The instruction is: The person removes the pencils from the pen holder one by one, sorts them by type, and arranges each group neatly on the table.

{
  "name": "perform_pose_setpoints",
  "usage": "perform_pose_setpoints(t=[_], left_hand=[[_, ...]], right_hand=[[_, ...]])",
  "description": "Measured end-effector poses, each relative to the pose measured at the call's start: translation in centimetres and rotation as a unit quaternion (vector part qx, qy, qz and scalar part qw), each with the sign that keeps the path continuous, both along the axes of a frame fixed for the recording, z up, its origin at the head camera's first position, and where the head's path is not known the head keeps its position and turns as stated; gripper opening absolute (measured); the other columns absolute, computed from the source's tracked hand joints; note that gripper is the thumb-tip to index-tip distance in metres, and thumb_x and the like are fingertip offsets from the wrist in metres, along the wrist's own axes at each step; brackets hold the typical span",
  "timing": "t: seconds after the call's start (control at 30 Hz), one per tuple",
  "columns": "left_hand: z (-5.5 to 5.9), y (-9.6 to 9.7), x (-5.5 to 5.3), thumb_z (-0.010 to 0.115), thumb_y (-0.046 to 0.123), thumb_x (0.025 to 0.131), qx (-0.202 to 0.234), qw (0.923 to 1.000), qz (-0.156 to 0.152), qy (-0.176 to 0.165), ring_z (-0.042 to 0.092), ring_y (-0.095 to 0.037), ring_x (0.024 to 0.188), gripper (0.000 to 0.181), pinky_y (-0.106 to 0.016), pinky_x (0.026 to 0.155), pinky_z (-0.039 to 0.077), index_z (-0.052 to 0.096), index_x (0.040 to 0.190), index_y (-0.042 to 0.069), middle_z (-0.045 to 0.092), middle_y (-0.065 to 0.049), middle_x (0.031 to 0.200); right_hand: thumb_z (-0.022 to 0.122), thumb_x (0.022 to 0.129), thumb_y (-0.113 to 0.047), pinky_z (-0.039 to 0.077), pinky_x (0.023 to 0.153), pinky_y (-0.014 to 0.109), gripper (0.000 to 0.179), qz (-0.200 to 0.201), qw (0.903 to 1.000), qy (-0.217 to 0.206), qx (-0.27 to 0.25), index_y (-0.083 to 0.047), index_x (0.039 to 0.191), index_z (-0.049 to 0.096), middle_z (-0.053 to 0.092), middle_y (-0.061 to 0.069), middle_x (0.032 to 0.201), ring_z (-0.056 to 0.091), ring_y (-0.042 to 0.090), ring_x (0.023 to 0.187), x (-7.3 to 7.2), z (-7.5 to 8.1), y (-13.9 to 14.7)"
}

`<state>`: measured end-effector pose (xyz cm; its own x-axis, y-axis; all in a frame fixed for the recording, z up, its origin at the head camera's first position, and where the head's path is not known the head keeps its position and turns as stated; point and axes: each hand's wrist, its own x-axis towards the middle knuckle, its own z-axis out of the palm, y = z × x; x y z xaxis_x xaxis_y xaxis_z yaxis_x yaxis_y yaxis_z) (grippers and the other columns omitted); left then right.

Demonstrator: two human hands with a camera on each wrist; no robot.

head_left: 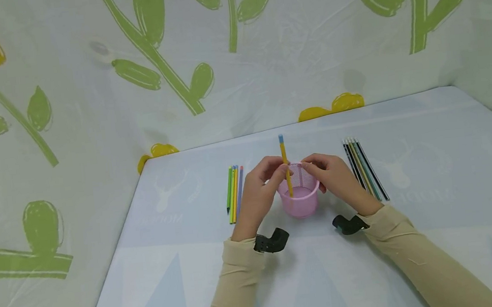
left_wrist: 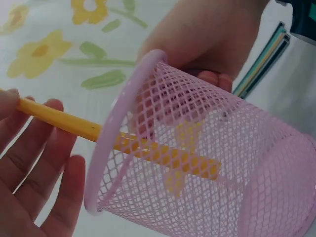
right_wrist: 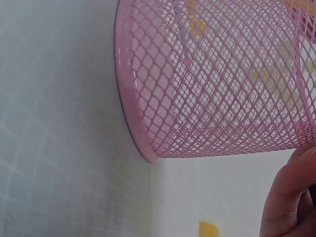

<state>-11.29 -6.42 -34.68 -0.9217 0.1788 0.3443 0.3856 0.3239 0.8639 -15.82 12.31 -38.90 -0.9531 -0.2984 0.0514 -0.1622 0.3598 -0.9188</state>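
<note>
A pink mesh pencil cup stands on the table between the two hands. My left hand pinches a yellow pencil near its upper part, with the blue end up. In the left wrist view the lower length of the pencil shows through the mesh, inside the cup and above its bottom. My right hand grips the cup's rim on the right side, thumb at the edge. Its fingers lie against the cup's upper wall in the right wrist view.
Left of the cup lies a group of coloured pencils, green, yellow and purple. Several darker pencils lie side by side to the right. A curtain with green leaf prints hangs behind the table.
</note>
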Motion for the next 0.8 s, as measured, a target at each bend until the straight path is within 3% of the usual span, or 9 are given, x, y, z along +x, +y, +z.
perform_pose_setpoints(t=[0.13, 0.3, 0.4, 0.5, 0.63, 0.8], left_hand=[[0.7, -0.1, 0.0, 0.052, 0.028, 0.09, 0.071, 0.9973, 0.001, 0.018, 0.058, -0.014, 0.084, 0.024, -0.031, 0.073, 0.05, 0.057, 0.108, 0.012, 0.061, -0.001, 0.092], [2.4, -0.8, 0.6, 0.051, 0.008, 0.09, 0.162, 0.9859, 0.017, 0.04, 0.056, -0.028, 0.086, 0.024, -0.037, 0.071, 0.051, 0.053, 0.113, 0.004, 0.059, -0.012, 0.09], [2.8, -1.5, 0.7, 0.051, 0.009, 0.09, 0.195, 0.979, 0.04, 0.045, 0.054, -0.035, 0.087, 0.025, -0.037, 0.071, 0.051, 0.052, 0.115, 0.004, 0.058, -0.014, 0.091], [2.3, -2.6, 0.2, 0.053, 0.011, 0.09, 0.22, 0.9723, 0.071, 0.034, 0.055, -0.034, 0.085, 0.028, -0.035, 0.071, 0.051, 0.052, 0.117, 0.007, 0.058, -0.014, 0.093], [0.9, -4.2, -0.7, 0.057, 0.018, 0.088, 0.207, 0.9711, 0.118, 0.005, 0.057, -0.029, 0.076, 0.031, -0.032, 0.069, 0.051, 0.052, 0.118, 0.014, 0.059, -0.011, 0.093], [-1.4, -5.4, -1.8, 0.059, 0.02, 0.086, 0.12, 0.976, 0.179, -0.029, 0.058, -0.032, 0.072, 0.021, -0.029, 0.062, 0.051, 0.057, 0.107, 0.017, 0.062, -0.005, 0.091]], right_hand=[[0.05, 0.089, -0.04, 0.043, 0.048, 0.036, 0.035, -0.005, 1.0, -0.003, 0.003, -0.013, 0.11, 0.059, 0.052, 0.018, 0.076, 0.046, 0.023, 0.049, 0.1, 0.1, 0.0], [0.051, 0.086, -0.046, 0.042, 0.046, 0.032, 0.039, -0.007, 1.0, 0.003, 0.004, -0.015, 0.108, 0.06, 0.053, 0.015, 0.076, 0.047, 0.023, 0.049, 0.2, 0.1, -0.1], [0.051, 0.086, -0.046, 0.041, 0.046, 0.032, 0.038, -0.005, 1.0, 0.007, 0.002, -0.015, 0.107, 0.06, 0.053, 0.015, 0.077, 0.047, 0.023, 0.049, 0.1, 0.0, -0.1], [0.051, 0.087, -0.045, 0.041, 0.046, 0.033, 0.038, 0.0, 1.0, 0.007, -0.005, -0.014, 0.108, 0.06, 0.053, 0.016, 0.078, 0.047, 0.024, 0.049, 0.1, -0.1, 0.0], [0.051, 0.086, -0.047, 0.042, 0.046, 0.035, 0.039, 0.002, 0.9999, 0.006, -0.012, -0.015, 0.108, 0.06, 0.054, 0.016, 0.08, 0.047, 0.024, 0.049, 0.1, -0.1, 0.0], [0.05, 0.085, -0.049, 0.043, 0.047, 0.037, 0.04, 0.002, 0.9999, 0.005, -0.016, -0.017, 0.108, 0.059, 0.055, 0.014, 0.082, 0.048, 0.026, 0.05, 0.2, -0.1, 0.0]])
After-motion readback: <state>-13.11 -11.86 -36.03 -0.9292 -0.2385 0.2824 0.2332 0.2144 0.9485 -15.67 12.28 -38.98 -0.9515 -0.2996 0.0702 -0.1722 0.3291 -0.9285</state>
